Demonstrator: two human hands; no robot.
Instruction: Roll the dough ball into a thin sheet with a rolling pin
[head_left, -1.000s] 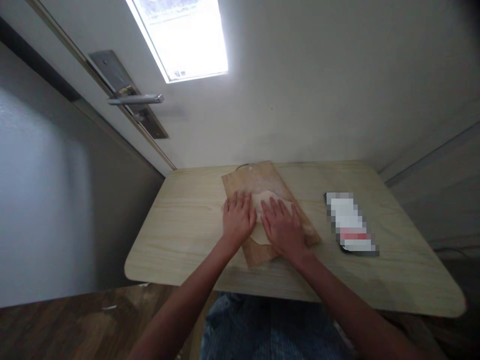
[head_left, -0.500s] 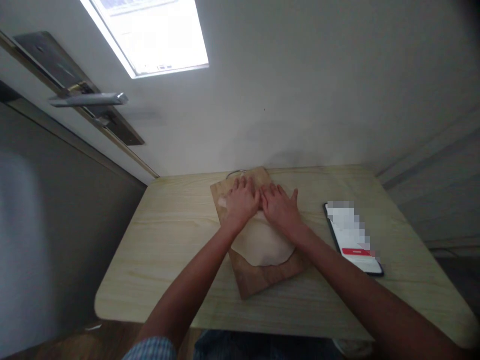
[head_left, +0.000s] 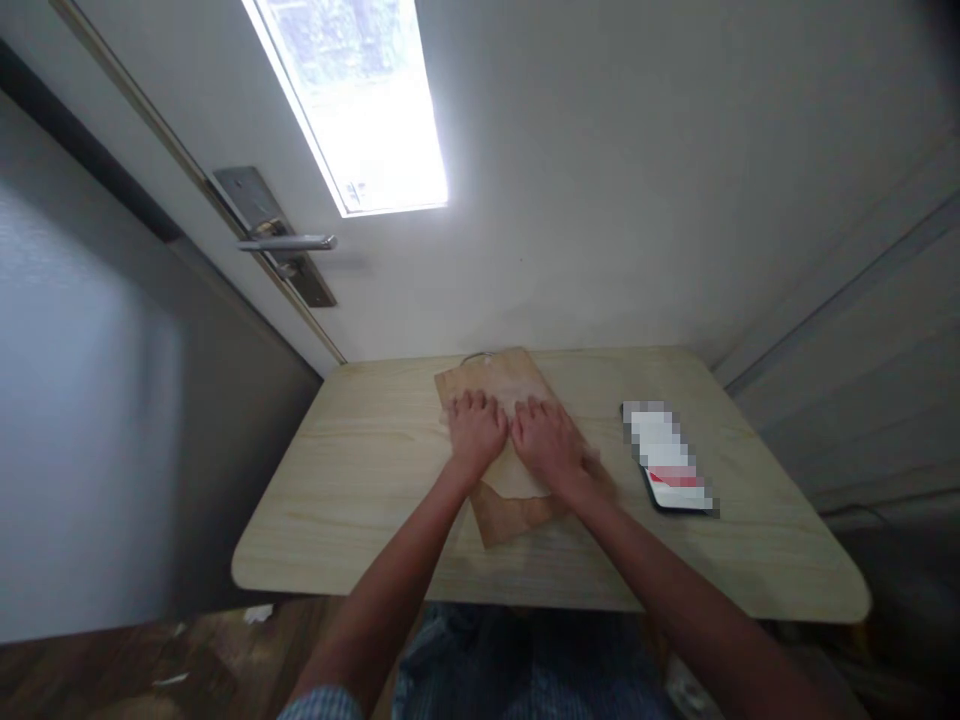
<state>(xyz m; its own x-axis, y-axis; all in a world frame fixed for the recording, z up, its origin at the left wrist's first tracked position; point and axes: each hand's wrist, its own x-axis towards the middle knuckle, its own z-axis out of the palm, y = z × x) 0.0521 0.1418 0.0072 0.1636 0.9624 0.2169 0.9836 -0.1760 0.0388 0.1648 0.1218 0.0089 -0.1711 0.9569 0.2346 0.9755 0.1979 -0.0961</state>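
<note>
A flat sheet of pale dough lies on a wooden board. My left hand and my right hand press down side by side over the dough, fingers curled forward. Beneath them is what looks like a wooden rolling pin, mostly covered by the hands; a blurred pale end shows beside my right wrist. Both hands are closed over it. The dough's near edge shows below the hands, and the board's far end extends past my fingertips.
The board rests on a light wood table. A phone with a lit screen lies to the right. Behind the table stands a white door with a metal handle and a bright window pane. Scraps lie on the floor at left.
My hands have drawn back toward me over the dough, and the fingers, stretched out before, are now more curled. The camera view has also shifted, showing more of the door and floor.
</note>
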